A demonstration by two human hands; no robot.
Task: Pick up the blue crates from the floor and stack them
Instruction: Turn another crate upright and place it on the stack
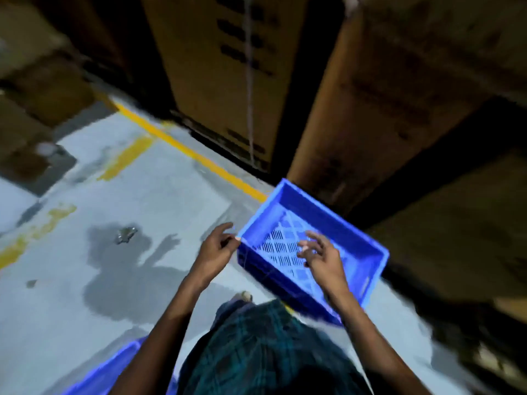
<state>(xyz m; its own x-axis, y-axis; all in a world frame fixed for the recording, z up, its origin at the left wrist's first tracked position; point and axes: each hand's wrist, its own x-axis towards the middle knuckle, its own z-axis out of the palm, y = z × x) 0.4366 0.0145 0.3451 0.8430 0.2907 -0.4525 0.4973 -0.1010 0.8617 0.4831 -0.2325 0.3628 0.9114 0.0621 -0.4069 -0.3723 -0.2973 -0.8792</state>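
A blue crate (336, 223) with a slotted bottom sits on the grey floor right of centre, open side up and empty. My left hand (218, 246) hovers at the crate's near-left corner with loosely curled fingers, its fingertips at or just short of the rim. My right hand (320, 253) is above the crate's inside, fingers spread and bent, holding nothing. Part of a second blue crate (114, 369) shows at the bottom left, cut off by my left arm and the frame edge.
Tall cardboard boxes (228, 75) stand close behind the crate, with more boxes (385, 95) on the right. A yellow floor line (182, 149) runs diagonally in front of them. Small debris (125, 234) lies on the floor to the left. My foot (243, 295) is near the crate.
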